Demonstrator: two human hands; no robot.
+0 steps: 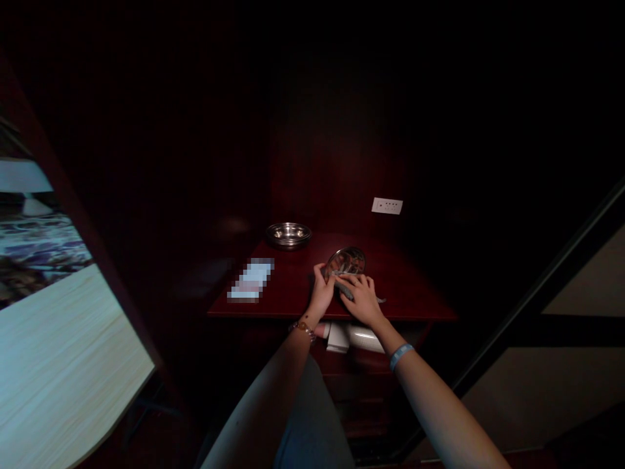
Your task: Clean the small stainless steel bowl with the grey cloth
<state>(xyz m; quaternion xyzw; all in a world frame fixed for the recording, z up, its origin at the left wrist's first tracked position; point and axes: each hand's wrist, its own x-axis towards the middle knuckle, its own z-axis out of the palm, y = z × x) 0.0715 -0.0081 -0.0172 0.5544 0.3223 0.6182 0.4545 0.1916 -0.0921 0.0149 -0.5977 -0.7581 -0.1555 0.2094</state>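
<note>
My left hand [321, 292] grips the near left rim of a shiny metal bowl [347, 258], which is tilted so its inside faces me. Against the bowl's near edge, my right hand [362, 298] presses a grey cloth [347, 287] with its fingers bent over it. One end of the cloth sticks out to the right beneath that hand. Both hands are above the front part of a dark red wooden shelf [297, 301].
Stacked metal bowls [288, 236] stand at the shelf's back left. A blurred pale rectangle [251, 280] lies near its left edge. A white power socket [387, 206] is on the back wall. Below the shelf are a white box [338, 337] and a pale cylinder [365, 338]. A light wooden tabletop [68, 365] is at left.
</note>
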